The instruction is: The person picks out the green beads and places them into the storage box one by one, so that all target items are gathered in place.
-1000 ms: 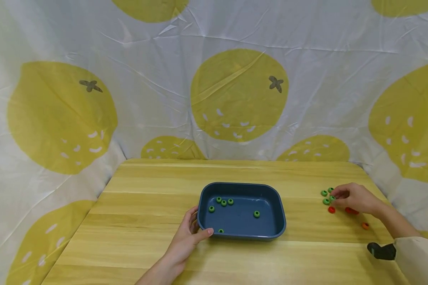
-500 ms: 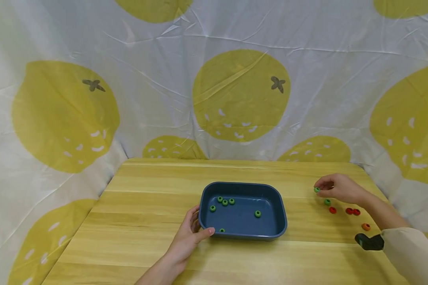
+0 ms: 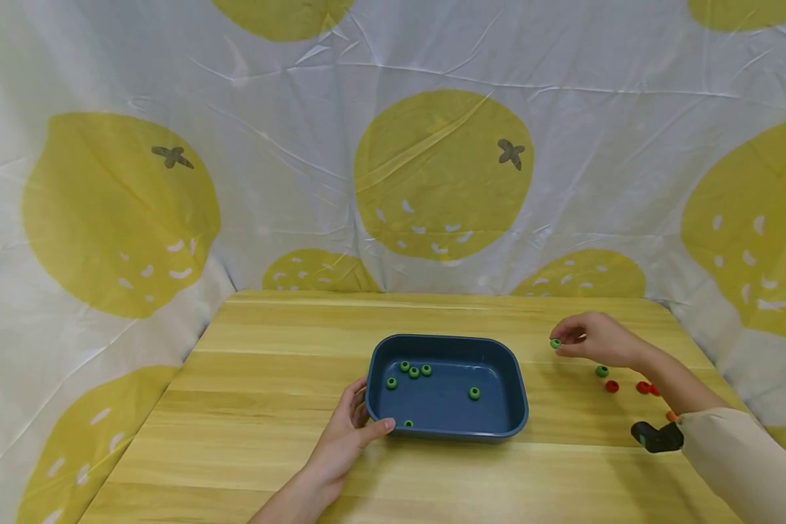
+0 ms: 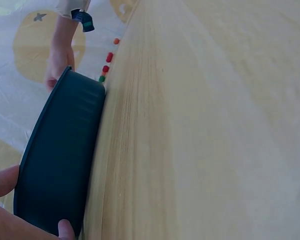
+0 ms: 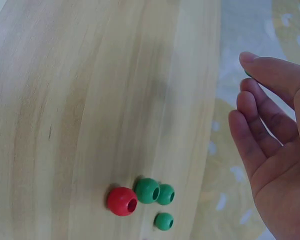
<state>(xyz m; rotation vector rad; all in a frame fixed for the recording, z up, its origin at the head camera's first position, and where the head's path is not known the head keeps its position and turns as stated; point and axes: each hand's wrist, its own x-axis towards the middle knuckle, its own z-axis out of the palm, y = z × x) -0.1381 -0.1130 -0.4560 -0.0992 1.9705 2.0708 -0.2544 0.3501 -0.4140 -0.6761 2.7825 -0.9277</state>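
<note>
A dark blue rectangular basin (image 3: 448, 435) stands on the table with several green beads (image 3: 414, 372) inside. My left hand (image 3: 340, 440) grips its near left corner, thumb over the rim and fingers along the outer wall. Above the table, right of the basin, my right hand (image 3: 599, 340) pinches a green bead (image 3: 555, 343) between thumb and fingertips. In the right wrist view that bead is mostly hidden by the thumb. Below this hand lie three green beads (image 5: 147, 190) and a red bead (image 5: 122, 201); in the head view the hand covers some of them.
More red beads (image 3: 642, 387) and an orange bead (image 3: 672, 416), partly behind the right forearm, lie toward the table's right side. A black strap piece (image 3: 656, 437) sticks out from the right sleeve. A lemon-print cloth (image 3: 301, 182) hangs behind the wooden table (image 3: 249, 407).
My right hand has picked up a green bead from the group, lifted it and moved left toward the basin. The left hand and basin stay in place.
</note>
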